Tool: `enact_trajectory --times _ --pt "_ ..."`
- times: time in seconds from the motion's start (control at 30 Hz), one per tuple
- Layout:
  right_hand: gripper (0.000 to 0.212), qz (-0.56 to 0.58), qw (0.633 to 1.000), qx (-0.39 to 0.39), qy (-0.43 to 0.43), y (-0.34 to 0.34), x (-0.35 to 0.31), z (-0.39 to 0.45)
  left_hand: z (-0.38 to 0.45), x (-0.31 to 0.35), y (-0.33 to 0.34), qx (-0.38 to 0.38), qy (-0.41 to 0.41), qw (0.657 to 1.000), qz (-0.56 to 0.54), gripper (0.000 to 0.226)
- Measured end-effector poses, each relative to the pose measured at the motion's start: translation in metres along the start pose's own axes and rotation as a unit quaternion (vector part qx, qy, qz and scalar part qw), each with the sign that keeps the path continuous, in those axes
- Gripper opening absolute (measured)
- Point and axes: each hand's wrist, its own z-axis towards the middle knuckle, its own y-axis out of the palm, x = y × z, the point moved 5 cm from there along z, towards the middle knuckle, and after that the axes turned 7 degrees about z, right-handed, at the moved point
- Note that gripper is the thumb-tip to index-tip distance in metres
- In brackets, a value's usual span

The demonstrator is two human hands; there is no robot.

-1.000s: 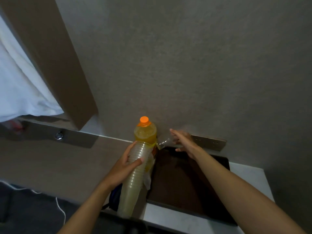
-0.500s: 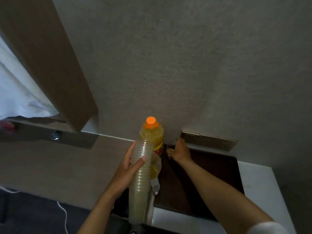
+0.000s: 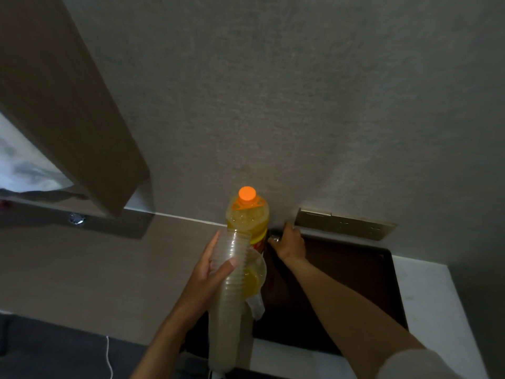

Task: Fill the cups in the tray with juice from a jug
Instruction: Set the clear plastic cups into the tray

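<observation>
Head camera, looking down in a dim room: a person's left hand grips a tall stack of clear plastic cups, thumb across the front and fingers wrapped behind, holding the stack upright above the near edge of a white counter. Just behind the stack stands a bottle of yellow juice with an orange cap, upright against the grey wall and just left of a dark brown tray that lies flat on the counter. The right hand reaches to the tray's far left corner, fingers curled over a small clear cup set there; the cup is mostly hidden, and whether the hand grasps it or only covers it cannot be told. A metal socket plate sits on the wall behind the tray. To the left, a brown panel slants across the view, with white cloth beyond it and a thin white cable trailing on the dark floor below.
</observation>
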Motion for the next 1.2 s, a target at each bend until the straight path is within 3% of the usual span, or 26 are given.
enact_trajectory --times 0.43,0.6,0.83,1.0,1.1,1.2 --pt "0.095 -0.056 0.998 -0.022 0.030 -0.015 0.003 -0.002 0.003 0.015 0.001 -0.001 0.014 1.000 -0.009 0.069" --pt "0.074 -0.089 0.996 0.002 0.017 -0.039 -0.005 -0.011 -0.002 0.026 0.008 -0.014 0.031 0.999 0.009 0.056" --pt "0.025 -0.063 0.998 -0.013 -0.027 -0.085 -0.053 -0.027 -0.006 0.037 0.022 -0.031 0.040 0.999 0.014 0.047" --pt "0.042 0.036 0.995 -0.066 -0.065 -0.114 -0.100 -0.054 -0.010 0.049 0.030 -0.045 0.051 0.997 0.040 0.051" --pt "0.068 0.032 0.989 -0.106 -0.093 -0.122 -0.123 -0.077 -0.011 0.055 0.033 -0.047 0.060 0.995 0.058 0.050" --pt "0.080 0.013 0.984 -0.132 -0.123 -0.125 -0.136 -0.094 -0.011 0.058 0.035 -0.058 0.072 0.992 0.080 0.053"
